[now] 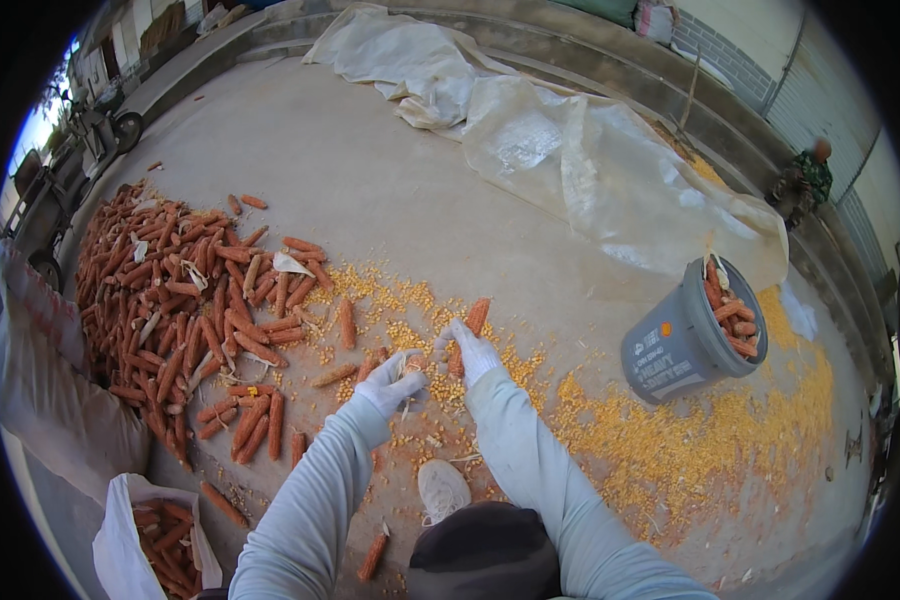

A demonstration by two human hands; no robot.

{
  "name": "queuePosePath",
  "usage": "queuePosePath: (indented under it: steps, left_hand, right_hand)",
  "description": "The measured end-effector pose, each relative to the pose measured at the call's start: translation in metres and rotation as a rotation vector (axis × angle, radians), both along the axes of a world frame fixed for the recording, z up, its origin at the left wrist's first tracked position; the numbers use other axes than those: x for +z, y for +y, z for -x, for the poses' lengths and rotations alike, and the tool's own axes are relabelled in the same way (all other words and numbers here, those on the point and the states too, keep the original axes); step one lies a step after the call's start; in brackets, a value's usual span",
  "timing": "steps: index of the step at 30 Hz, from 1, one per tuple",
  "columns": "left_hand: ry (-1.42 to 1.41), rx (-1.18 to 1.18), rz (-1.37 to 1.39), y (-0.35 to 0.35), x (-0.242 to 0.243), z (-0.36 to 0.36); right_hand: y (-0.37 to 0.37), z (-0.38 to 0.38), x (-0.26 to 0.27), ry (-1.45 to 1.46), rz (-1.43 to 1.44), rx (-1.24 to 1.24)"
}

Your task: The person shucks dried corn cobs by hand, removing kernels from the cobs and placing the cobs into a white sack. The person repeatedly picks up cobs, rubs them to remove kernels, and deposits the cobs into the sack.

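My gloved left hand (394,384) is curled around a corn cob piece (415,364) with bits of pale husk, most of it hidden by my fingers. Close beside it, my gloved right hand (474,355) grips a reddish corncob (478,316) whose upper end sticks out above my fingers. Loose yellow kernels (442,390) lie scattered on the concrete beneath both hands. A few bare cobs, one of them an upright-lying corncob (346,324), rest on the ground left of my left hand.
A large heap of corncobs (187,292) lies to the left. A white sack (112,525) with cobs stands at lower left. On the right, a tilted grey bucket (656,352) holds cobs beside spread kernels (690,435). Plastic sheeting (525,142) lies behind; a person (806,180) sits far right.
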State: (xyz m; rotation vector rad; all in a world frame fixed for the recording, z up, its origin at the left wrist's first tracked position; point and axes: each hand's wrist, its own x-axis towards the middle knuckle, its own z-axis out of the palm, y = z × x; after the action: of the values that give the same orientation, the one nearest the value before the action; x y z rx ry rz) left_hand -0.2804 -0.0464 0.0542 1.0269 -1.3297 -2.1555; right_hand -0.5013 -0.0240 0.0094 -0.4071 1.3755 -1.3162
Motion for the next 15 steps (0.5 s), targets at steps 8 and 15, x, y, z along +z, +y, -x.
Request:
queuePosePath:
  steps: [8,15]
  left_hand:
    - [0.197,0.509,-0.333,0.023,-0.030,-0.130]
    - [-0.978,0.038,-0.144,0.164,-0.202,-0.302]
  right_hand:
    - [0.004,0.043,-0.063,0.310,-0.085,-0.305]
    - [0.007,0.028,-0.026,1.394,-0.703,0.603]
